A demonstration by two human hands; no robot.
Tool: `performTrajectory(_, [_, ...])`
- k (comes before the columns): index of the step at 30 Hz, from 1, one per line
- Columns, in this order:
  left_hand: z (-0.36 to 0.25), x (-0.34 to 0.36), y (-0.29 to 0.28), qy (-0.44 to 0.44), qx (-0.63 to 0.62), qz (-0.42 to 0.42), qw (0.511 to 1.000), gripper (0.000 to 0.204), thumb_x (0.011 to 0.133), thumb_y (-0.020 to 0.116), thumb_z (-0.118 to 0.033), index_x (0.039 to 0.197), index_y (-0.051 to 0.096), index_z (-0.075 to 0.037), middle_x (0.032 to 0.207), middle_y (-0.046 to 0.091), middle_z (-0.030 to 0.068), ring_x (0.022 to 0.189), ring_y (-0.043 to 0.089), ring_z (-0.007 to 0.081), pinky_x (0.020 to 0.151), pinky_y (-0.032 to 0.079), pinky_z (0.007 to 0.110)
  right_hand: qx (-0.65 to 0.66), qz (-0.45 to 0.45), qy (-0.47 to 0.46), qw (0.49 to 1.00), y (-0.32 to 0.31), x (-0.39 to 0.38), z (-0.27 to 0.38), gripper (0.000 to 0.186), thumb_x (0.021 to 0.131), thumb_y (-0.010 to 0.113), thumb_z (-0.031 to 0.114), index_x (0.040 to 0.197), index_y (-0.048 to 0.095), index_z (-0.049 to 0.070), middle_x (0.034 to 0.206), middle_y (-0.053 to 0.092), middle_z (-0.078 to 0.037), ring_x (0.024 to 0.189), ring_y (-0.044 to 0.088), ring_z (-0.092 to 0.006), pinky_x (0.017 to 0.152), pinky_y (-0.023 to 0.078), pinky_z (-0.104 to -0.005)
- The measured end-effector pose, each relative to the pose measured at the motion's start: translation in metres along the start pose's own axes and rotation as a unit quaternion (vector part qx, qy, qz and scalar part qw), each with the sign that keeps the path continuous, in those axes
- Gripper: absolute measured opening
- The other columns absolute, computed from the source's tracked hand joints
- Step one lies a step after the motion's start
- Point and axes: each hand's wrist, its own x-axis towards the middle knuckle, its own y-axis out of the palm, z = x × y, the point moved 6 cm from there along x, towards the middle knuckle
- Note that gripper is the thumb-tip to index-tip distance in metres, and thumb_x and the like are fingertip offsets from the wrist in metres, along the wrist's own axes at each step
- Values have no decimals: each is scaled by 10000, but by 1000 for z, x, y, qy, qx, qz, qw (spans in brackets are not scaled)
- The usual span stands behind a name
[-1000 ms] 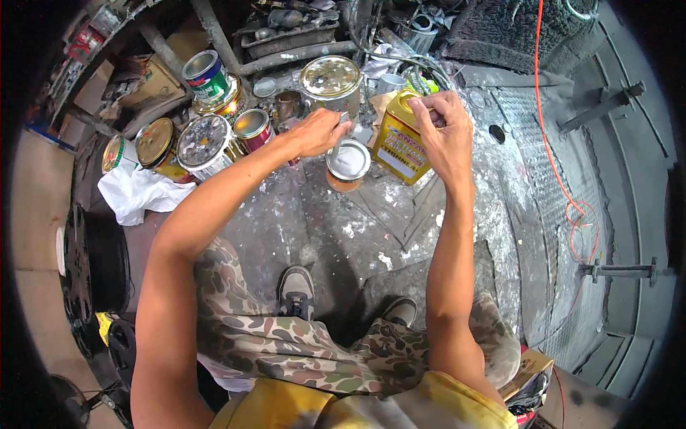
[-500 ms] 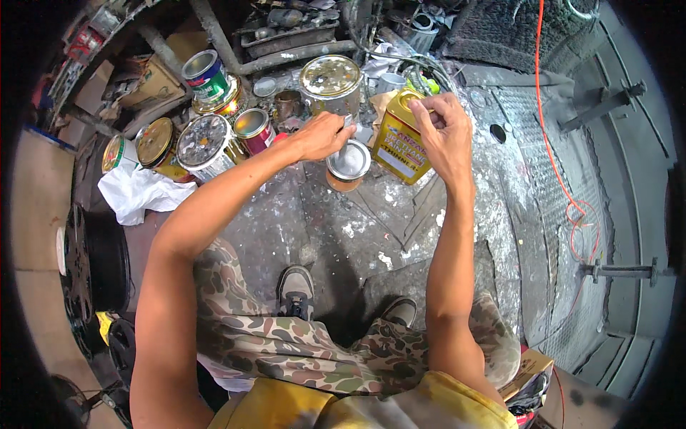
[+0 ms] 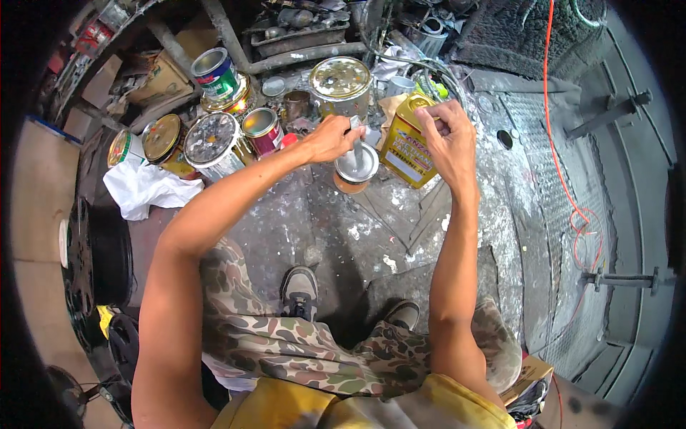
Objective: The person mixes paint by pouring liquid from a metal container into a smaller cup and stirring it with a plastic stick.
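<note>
My left hand (image 3: pixel 332 139) is closed around the upper end of a flat grey stirring stick (image 3: pixel 359 151). The stick's lower part dips into silvery-grey paint in a small round can (image 3: pixel 351 183) with a brownish side, standing on the floor. To its right stands a rectangular gold metal thinner can (image 3: pixel 409 156), upright, with a printed label. My right hand (image 3: pixel 450 136) hovers by that can's top right corner, fingers curled together in a pinch; whatever lies between them is too small or hidden to make out.
Several used paint tins (image 3: pixel 213 143) crowd the left, with a white cloth (image 3: pixel 150 189) in front. A large paint-spattered tin (image 3: pixel 340 80) stands behind the small can. An orange hose (image 3: pixel 549 107) runs down the right side. My shoes (image 3: pixel 299 292) rest on the paint-stained floor (image 3: pixel 286 214).
The stick has shifted slightly in the small can and shows more plainly. The whole view has moved a little; my right hand keeps its pinch beside the thinner can.
</note>
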Motion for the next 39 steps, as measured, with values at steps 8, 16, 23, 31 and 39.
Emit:
performTrajectory(8, [-16, 2, -2, 93, 130, -37, 986, 350, 1062, 528, -289, 1066, 670, 30, 937, 704, 258, 892, 681, 455, 793, 527, 511, 4, 8, 12, 1000, 2, -2, -3, 208, 935, 741, 187, 929, 745, -21, 893, 640, -110, 663, 631, -169, 618, 498, -323])
performTrajectory(16, [-7, 0, 0, 128, 1, -89, 988, 347, 1068, 516, -277, 1012, 655, 36, 880, 689, 252, 825, 675, 437, 741, 518, 505, 7, 20, 13, 1000, 5, -2, -5, 213, 936, 746, 196, 935, 743, -17, 890, 634, -112, 662, 635, -174, 624, 500, -326])
performTrajectory(23, [6, 7, -2, 37, 144, -44, 988, 333, 1063, 534, -283, 1101, 687, 10, 799, 690, 190, 742, 688, 299, 720, 536, 431, 2, 19, 8, 1000, 7, -4, -11, 213, 936, 747, 206, 940, 748, -7, 895, 634, -113, 670, 641, -185, 640, 511, -341])
performTrajectory(31, [-14, 0, 0, 161, 68, -101, 979, 278, 1050, 554, -227, 1048, 680, 21, 822, 679, 243, 748, 663, 431, 697, 521, 465, -6, 20, 3, 1000, 10, -4, -7, 211, 932, 747, 219, 936, 742, 8, 891, 630, -120, 677, 638, -202, 647, 511, -360])
performTrajectory(39, [13, 5, -3, 42, 26, -48, 998, 318, 1052, 544, -256, 1043, 681, 31, 766, 682, 223, 660, 665, 409, 668, 531, 455, -15, 18, -7, 1000, 9, -3, -4, 216, 936, 739, 215, 935, 746, 0, 902, 628, -149, 690, 658, -251, 654, 524, -386])
